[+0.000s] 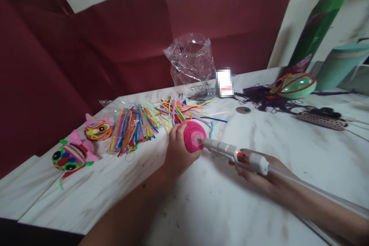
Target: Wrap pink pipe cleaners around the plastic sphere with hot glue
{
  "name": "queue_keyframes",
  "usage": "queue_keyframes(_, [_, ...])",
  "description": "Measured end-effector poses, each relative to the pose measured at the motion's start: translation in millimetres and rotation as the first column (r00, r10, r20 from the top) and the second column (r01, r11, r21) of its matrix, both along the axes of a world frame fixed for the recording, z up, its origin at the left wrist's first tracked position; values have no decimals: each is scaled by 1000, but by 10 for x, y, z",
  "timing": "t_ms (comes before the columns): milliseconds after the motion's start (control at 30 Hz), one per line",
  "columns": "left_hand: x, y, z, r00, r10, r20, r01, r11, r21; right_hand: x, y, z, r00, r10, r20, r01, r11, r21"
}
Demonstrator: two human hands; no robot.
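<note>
My left hand [180, 144] is closed around a pink ball-like piece [193, 133] that has ridged rings winding about a paler round centre. In my right hand [256, 169] is a white glue gun [223, 149] with a small orange light lit on its body. Its tip points left and meets the pale centre of the pink piece, or sits just in front of it. Behind my left hand lie loose coloured pipe cleaners [175, 109]. A clear bag of more pipe cleaners [134, 128] rests to its left.
Two decorated fish figures, one striped [72, 155] and one orange [98, 128], lie at the left. A clear plastic bag [191, 61] stands at the back. Dark purple strands [259, 98], a green balloon-like form [298, 85] and a teal bin [338, 67] are at the right.
</note>
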State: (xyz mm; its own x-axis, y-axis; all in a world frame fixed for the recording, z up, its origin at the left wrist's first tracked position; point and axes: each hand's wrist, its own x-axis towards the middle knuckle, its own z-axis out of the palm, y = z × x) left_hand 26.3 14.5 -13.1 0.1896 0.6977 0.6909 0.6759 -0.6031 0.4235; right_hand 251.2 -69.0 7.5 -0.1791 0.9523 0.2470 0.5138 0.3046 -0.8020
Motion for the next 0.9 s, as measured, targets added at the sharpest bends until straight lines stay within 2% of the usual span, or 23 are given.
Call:
queue_keyframes(100, [-3, -3, 1, 1000, -2, -8, 2, 1000, -1, 3, 1, -1, 1000, -22, 14, 22, 1000, 18])
queue_keyframes(467, [-1, 14, -32, 1000, 0, -30, 1, 999, 39, 13, -1, 15, 998, 41, 37, -43, 997, 67])
queue_keyframes(633, [-2, 10, -33, 999, 3, -33, -2, 999, 41, 9, -4, 21, 999, 12, 47, -15, 998, 60])
queue_keyframes(900, [0, 14, -33, 999, 2, -37, 0, 999, 50, 25, -2, 18, 998, 35, 51, -38, 998, 59])
